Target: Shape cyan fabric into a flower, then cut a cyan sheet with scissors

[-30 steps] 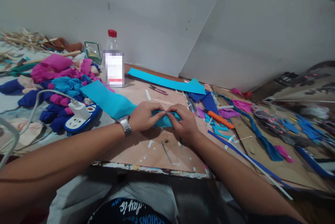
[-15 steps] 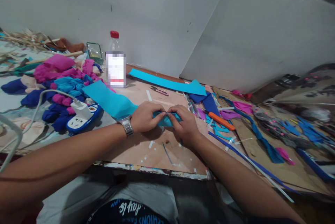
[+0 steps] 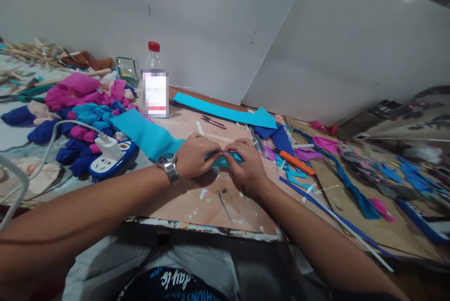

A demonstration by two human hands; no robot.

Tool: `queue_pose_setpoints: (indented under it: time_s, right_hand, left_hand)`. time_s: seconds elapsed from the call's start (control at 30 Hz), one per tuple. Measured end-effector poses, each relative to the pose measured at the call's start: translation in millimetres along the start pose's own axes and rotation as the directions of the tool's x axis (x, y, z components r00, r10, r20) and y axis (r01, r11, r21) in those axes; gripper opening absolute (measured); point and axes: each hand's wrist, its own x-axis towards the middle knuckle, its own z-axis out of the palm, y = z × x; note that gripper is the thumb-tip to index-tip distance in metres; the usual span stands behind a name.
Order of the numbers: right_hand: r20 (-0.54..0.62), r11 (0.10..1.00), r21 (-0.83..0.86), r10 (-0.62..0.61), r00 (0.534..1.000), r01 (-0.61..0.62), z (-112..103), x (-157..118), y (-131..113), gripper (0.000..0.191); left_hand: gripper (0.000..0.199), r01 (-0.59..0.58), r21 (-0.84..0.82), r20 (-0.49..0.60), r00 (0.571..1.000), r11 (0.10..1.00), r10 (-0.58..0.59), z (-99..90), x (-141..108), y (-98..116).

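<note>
My left hand (image 3: 197, 155) and my right hand (image 3: 246, 164) pinch a bright blue strip (image 3: 149, 134) of crepe-like paper or cloth, their thumbs and index fingertips almost meeting. The strip's loose end runs out to the left behind my left wrist, slightly wavy. Between the hands its edge looks folded or gathered, though fingers hide most of that part. Behind the hands lies a second flat blue strip (image 3: 218, 109). A small pair of thread snips (image 3: 213, 122) rests on the wooden board (image 3: 190, 202) between that strip and my hands.
Left are a power strip (image 3: 114, 160) with a plug and a heap of pink and blue bundles (image 3: 75, 92). A red-capped bottle (image 3: 154, 59) stands near the wall. To the right lie an orange cutter (image 3: 297, 162), scraps and a thin white stick (image 3: 362, 240).
Both hands stay pinched on the strip with only slight finger movement. My left wrist has turned a little, so the watch face now shows.
</note>
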Motion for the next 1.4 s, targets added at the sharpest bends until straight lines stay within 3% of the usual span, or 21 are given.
queue_pose_setpoints:
  time_s: [0.3,0.67,1.4]
  right_hand:
    - [0.076,1.0,0.001,0.025,0.997,-0.025,-1.9,1.5,-6.7,0.007]
    - [0.032,0.999,0.007,-0.045,0.998,0.044,-1.2,1.9,-1.7,0.0]
    - [0.088,0.999,0.042,-0.013,0.996,0.009,-1.4,2.4,-1.4,0.004]
  left_hand:
    - [0.028,-0.006,-0.033,-0.027,1.0,0.999,0.005,1.0,-0.2,2.5]
    - [0.028,0.073,-0.083,0.001,0.997,0.994,-0.073,2.8,-1.5,-0.9]
    - [0.023,0.048,-0.069,0.036,0.998,0.996,-0.046,4.8,-0.7,-1.9]
